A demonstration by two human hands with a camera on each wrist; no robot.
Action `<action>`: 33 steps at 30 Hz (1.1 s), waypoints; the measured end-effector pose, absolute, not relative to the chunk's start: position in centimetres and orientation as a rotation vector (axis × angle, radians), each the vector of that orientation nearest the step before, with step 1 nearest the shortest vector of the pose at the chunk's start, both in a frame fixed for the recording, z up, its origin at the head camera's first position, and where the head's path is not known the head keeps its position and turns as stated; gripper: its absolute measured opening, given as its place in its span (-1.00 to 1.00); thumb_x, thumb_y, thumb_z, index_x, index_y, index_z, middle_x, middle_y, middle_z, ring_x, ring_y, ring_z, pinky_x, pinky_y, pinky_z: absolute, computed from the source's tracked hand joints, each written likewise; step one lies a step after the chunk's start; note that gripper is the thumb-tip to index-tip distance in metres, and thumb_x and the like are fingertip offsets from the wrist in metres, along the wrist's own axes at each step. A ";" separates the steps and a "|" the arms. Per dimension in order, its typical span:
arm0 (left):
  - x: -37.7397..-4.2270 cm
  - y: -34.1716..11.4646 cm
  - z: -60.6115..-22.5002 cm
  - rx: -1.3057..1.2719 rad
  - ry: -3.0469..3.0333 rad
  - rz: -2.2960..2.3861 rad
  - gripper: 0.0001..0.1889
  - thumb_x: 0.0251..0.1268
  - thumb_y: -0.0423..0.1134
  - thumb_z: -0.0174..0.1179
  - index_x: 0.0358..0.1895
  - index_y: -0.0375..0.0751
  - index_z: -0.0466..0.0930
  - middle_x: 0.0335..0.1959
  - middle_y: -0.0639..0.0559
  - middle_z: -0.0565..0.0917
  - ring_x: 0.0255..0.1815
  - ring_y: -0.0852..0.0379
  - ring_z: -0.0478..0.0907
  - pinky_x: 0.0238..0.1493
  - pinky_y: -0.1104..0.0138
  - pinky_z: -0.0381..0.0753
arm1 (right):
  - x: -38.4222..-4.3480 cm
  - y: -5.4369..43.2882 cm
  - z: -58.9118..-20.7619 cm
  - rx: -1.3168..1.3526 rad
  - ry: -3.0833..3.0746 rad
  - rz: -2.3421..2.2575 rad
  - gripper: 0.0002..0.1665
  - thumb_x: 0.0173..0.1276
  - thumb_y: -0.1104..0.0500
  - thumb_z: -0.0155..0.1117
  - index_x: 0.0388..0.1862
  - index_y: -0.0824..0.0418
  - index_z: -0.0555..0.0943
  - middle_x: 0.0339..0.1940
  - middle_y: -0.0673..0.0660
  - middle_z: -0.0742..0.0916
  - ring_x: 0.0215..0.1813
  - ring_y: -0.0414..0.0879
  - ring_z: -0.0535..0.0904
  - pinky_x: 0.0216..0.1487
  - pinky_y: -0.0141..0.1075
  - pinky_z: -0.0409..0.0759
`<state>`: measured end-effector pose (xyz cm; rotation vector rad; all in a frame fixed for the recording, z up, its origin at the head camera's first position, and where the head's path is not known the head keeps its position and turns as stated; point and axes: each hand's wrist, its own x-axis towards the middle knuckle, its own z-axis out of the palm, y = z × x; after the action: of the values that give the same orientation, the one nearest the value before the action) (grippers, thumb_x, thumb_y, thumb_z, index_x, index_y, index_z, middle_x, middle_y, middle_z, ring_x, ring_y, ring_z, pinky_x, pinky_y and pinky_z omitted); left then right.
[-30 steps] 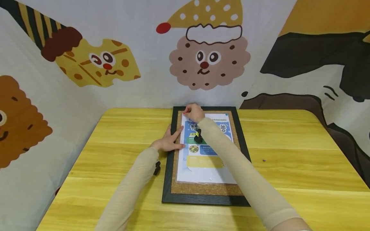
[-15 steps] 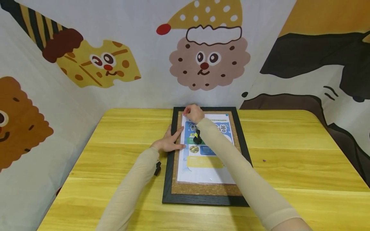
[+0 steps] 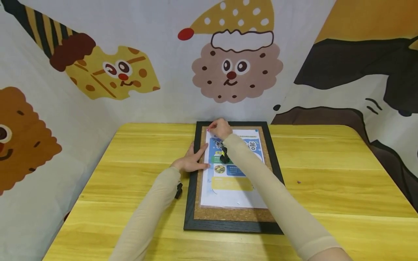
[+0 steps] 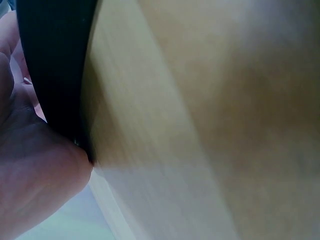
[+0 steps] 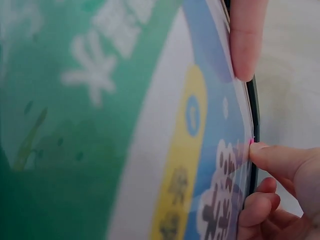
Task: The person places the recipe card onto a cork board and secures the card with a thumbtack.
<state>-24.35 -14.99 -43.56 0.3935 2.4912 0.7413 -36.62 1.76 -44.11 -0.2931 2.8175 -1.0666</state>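
A corkboard [image 3: 228, 214] with a black frame lies on the table, and a printed poster [image 3: 215, 199] covers most of its cork. At the poster's top left corner my right hand [image 3: 221, 128] holds a small pink pushpin [image 5: 251, 141]; in the right wrist view the thumb [image 5: 272, 157] is against it. My left hand [image 3: 191, 162] rests with fingers spread over the board's left edge, some fingertips on the poster. The left wrist view has that hand [image 4: 40, 175] beside the black frame edge. A blue pushpin [image 3: 256, 130] sits in the poster's top right corner.
A tiny purple item, perhaps a pushpin [image 3: 298, 182], lies on the wooden table [image 3: 326, 159] right of the board. A small pale speck [image 3: 238, 203] is near the poster's bottom edge. The printed cloth wall [image 3: 169, 105] stands directly behind the board.
Both hands stay in place, the right at the pink pushpin and the left on the board's edge. The head view has shifted very slightly.
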 end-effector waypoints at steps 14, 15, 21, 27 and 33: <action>-24.3 -14.7 -43.8 0.345 2.483 0.767 -0.05 0.30 0.16 0.15 0.58 0.12 -0.27 0.48 -0.34 -0.57 0.49 -0.33 -0.42 0.37 -0.19 -0.08 | -35.7 3.8 -44.3 -0.644 2.738 -1.042 -0.72 0.30 0.28 0.30 0.00 0.25 0.68 -0.16 0.16 0.67 -0.13 -0.01 0.53 -0.02 -0.16 0.47; -24.3 -14.7 -43.8 0.345 2.482 0.770 -0.05 0.30 0.16 0.15 0.58 0.12 -0.27 0.48 -0.34 -0.57 0.49 -0.33 -0.42 0.37 -0.19 -0.08 | -35.6 4.0 -44.2 -0.661 2.731 -1.041 -0.72 0.31 0.28 0.29 0.00 0.25 0.68 -0.17 0.16 0.67 -0.13 -0.02 0.53 -0.02 -0.16 0.46; -24.4 -14.7 -43.9 0.351 2.487 0.775 -0.05 0.29 0.16 0.16 0.58 0.11 -0.26 0.48 -0.35 -0.55 0.49 -0.33 -0.42 0.37 -0.20 -0.09 | -34.8 5.0 -43.6 -0.666 2.701 -1.053 -0.76 0.36 0.25 0.26 -0.02 0.22 0.68 -0.12 0.11 0.67 -0.09 -0.04 0.53 0.01 -0.17 0.47; -24.3 -14.6 -43.6 0.331 2.495 0.760 -0.05 0.28 0.16 0.17 0.58 0.12 -0.25 0.49 -0.36 -0.52 0.49 -0.34 -0.38 0.35 -0.22 -0.06 | -33.6 6.1 -43.2 -0.659 2.691 -1.084 -0.78 0.36 0.23 0.26 -0.05 0.21 0.69 -0.08 0.12 0.63 -0.06 -0.02 0.51 -0.02 -0.16 0.49; -24.2 -14.6 -43.5 0.328 2.492 0.759 -0.05 0.28 0.17 0.16 0.58 0.13 -0.24 0.49 -0.35 -0.53 0.49 -0.35 -0.39 0.34 -0.23 -0.07 | -32.4 7.2 -43.0 -0.705 2.674 -1.162 -0.79 0.36 0.27 0.24 -0.07 0.27 0.68 -0.04 0.17 0.61 -0.04 0.03 0.52 -0.03 -0.14 0.53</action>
<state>-24.16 -14.61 -43.50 0.3279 2.4916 0.7589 -32.35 7.24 -43.04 -0.7055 2.6736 -1.1619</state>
